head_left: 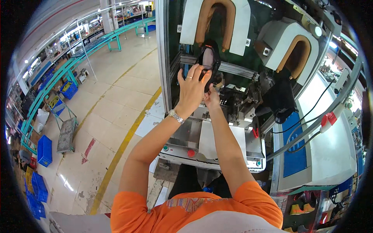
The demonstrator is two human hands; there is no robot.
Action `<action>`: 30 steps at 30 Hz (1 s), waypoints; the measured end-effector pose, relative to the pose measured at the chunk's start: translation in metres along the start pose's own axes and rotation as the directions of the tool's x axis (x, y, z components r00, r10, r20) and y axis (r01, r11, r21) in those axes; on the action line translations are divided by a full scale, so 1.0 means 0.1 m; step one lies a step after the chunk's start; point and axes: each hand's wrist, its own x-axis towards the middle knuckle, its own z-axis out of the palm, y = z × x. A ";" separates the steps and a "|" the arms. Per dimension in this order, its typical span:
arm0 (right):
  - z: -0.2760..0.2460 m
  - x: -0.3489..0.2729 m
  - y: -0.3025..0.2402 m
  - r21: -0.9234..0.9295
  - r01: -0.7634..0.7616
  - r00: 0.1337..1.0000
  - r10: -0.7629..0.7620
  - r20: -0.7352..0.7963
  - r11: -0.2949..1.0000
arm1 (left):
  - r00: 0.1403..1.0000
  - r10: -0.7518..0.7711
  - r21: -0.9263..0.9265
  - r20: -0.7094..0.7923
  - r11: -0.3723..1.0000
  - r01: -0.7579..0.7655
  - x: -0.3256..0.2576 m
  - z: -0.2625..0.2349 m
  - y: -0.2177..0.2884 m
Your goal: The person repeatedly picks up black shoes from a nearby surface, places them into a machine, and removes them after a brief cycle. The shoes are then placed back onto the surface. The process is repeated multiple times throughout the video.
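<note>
Shoe (209, 58), dark with a pale insole showing, is held upright at the front of a grey machine (217, 136), just below the left of two white pads. It is gripped from the left by the left hand (191, 89), whose fingers are curled round its heel side; a ring is worn on one finger and a metal watch (175, 116) on the wrist. The right hand (211, 98) is seen just below and to the right of the left one, touching the lower part of the shoe; how far it is closed cannot be told, since it is largely hidden behind the left hand. Each white pad (244, 23) is lined with a tan U-shaped cushion (229, 19); the second pad (278, 44) is set to the right and tilted. A second dark shoe (280, 99) is mounted below that right pad. Along the machine's near edge a green button (165, 148) and a red button (190, 153) are set on the metal ledge. A white bench with a blue mat (294, 155) is placed against the machine's right side, crossed by black cables. On the tiled floor to the left a yellow line (124, 143) is painted, and blue crates (44, 150) and a cart (66, 134) are stood beyond it.
</note>
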 end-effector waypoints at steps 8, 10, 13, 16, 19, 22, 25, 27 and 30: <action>0.05 -0.04 0.11 0.054 0.048 0.997 -0.052 0.064 0.997 | 0.999 -0.031 -0.001 0.033 1.000 0.031 -0.09 0.02 -0.09; 0.14 -0.16 0.09 0.084 0.037 0.999 -0.039 0.025 0.996 | 0.999 -0.042 -0.013 0.027 0.999 0.042 -0.10 0.02 -0.08; 0.10 -0.17 0.05 0.098 0.091 0.993 -0.098 0.069 0.991 | 0.998 -0.046 -0.052 0.046 0.997 0.049 -0.06 0.05 0.03; -0.02 -0.07 0.05 0.103 0.094 0.991 -0.103 0.088 0.990 | 0.998 -0.025 -0.069 0.049 0.997 0.028 -0.01 0.05 0.09; 0.24 -0.30 0.09 0.108 0.046 0.997 -0.053 0.063 0.993 | 0.997 -0.033 -0.033 0.063 0.999 0.035 -0.08 0.03 -0.02; 0.14 -0.21 0.07 0.137 0.059 0.992 -0.073 0.100 0.989 | 0.997 -0.035 -0.044 0.074 0.998 0.038 -0.05 0.04 0.01; 0.05 -0.15 0.12 0.143 0.055 0.992 -0.071 0.107 0.988 | 0.995 -0.034 -0.049 0.091 0.998 0.038 -0.05 0.06 0.02; 0.08 -0.15 0.15 0.133 0.011 0.994 -0.026 0.110 0.991 | 0.994 -0.038 -0.041 0.104 0.998 0.042 -0.06 0.03 -0.02; -0.15 -0.01 0.15 0.119 0.028 0.973 -0.054 0.223 0.992 | 0.996 -0.013 -0.038 0.088 0.999 0.016 -0.08 0.08 0.01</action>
